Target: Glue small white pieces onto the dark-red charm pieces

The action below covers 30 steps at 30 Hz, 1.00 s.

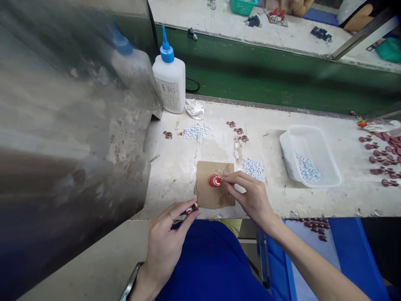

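My left hand (pixel 169 234) pinches a small dark brown figure (pixel 191 208) between thumb and fingers, at the table's front edge. My right hand (pixel 249 194) has its thumb and forefinger pressed together at the right rim of a glossy red round piece (pixel 215 180); whether a small tool or the piece itself is between them is too small to tell. The red piece is over a brown cardboard square (pixel 206 196). Just beyond my right hand is a small pile of white-and-blue bits (pixel 252 167). A larger pile of such bits (pixel 196 131) is farther back.
A white bottle with a blue nozzle (pixel 171 83) stands at the back left beside a metal wall (pixel 78 104). A clear tub (pixel 335 171) is to the right, near rows of brown figures (pixel 379 159). A blue crate (pixel 354 251) is below. Across the green partition (pixel 250 62), a person's arm shows.
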Available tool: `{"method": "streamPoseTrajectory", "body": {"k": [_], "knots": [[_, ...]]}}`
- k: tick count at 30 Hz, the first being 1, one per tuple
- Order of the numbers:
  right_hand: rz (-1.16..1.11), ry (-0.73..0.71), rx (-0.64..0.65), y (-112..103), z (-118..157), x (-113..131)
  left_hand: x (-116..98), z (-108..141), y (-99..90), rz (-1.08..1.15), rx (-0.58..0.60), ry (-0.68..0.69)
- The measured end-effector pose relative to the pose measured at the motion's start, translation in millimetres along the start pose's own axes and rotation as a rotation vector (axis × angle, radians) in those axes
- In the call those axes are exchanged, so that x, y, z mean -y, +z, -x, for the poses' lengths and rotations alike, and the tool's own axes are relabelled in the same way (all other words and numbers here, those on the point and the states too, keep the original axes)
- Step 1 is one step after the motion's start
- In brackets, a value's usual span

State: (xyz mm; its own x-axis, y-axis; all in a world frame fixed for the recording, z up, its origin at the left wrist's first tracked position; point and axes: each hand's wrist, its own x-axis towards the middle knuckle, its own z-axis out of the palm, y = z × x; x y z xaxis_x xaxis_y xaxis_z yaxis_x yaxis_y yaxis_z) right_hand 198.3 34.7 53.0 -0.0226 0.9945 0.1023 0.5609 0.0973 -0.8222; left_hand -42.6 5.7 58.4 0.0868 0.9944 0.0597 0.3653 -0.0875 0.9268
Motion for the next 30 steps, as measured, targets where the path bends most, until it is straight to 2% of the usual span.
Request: {"method": "streamPoseTrajectory", "body": {"k": [5, 10, 18, 22, 28, 30], "knots": [[-0.142, 0.071, -0.024, -3, 7, 23, -10, -2, 5.0, 0.024, -0.017, -0.022], [-0.377, 0.049, 0.053, -1, 15, 51, -19, -8, 9.1, 0.068, 0.037, 0.061], [-0.41, 0.073, 0.098, 4, 17, 57, -22, -12, 9.1, 0.062, 0.046, 0.087], [-0.324, -0.02, 0.115, 3, 19, 55, -20, -12, 9.2, 0.05, 0.054, 0.094], [0.094, -0.364, 0.1, -1, 26, 57, -23, -14, 8.5, 0.044, 0.086, 0.116], [0.122, -0.403, 0.102, -2, 27, 57, -26, -16, 8.5, 0.051, 0.093, 0.113]]}}
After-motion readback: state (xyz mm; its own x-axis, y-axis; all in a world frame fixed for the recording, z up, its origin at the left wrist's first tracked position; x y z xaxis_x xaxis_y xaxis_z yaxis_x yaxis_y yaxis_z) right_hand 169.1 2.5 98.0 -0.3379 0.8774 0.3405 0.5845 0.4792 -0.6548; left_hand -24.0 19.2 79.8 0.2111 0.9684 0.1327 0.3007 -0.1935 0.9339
